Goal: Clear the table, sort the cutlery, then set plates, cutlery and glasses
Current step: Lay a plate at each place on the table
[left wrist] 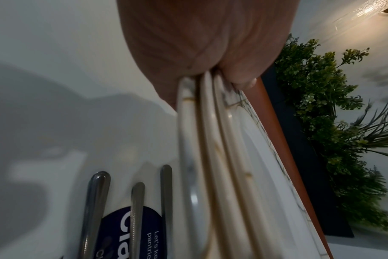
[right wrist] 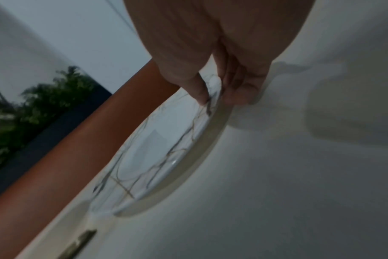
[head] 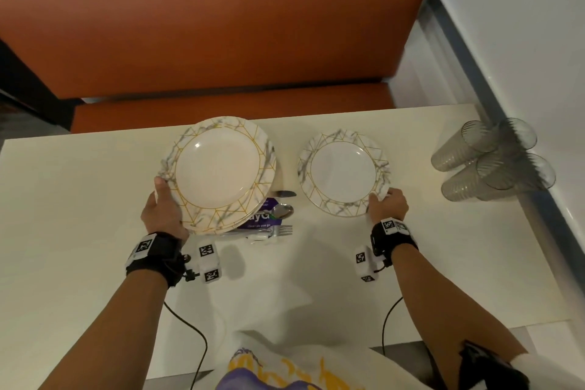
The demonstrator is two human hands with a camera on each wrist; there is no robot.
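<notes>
Gripping plate stack (head: pixel 218 174) rim, left hand (head: pixel 164 212); its wrist view reveals three rims. Right hand (head: pixel 387 204) pinches single plate (head: pixel 343 172) beside the stack.

Marble-rimmed plate stack (head: pixel 218 176) tilts above cutlery (head: pixel 278 218); single plate (head: pixel 343 172) lies right; glasses (head: pixel 493 161) cluster far right.

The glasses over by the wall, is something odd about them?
Yes. The glasses lie tipped on their sides in a loose heap at the table's right edge, not upright. Also, cutlery sits half hidden beneath the plate stack the left hand holds.
</notes>
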